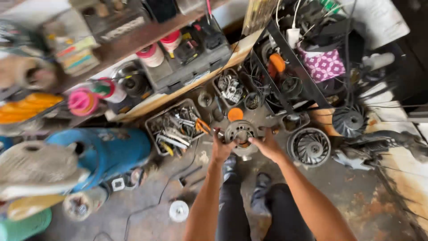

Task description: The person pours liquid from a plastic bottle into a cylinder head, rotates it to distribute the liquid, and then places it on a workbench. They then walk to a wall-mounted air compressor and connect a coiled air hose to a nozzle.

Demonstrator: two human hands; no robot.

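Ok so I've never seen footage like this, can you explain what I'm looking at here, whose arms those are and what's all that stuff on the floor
There is one picture, taken by a camera worn on a person's head, looking straight down, so the two bare arms are the wearer's own. The left hand and right hand together hold a round grey metal motor part, one hand on each side of it. Below are the person's dark trousers and shoes on a stained concrete floor. Around them lie a tray of hand tools, a blue cylinder, a round finned fan part, a small white disc and tangled black cables. Cluttered shelves run along the top.
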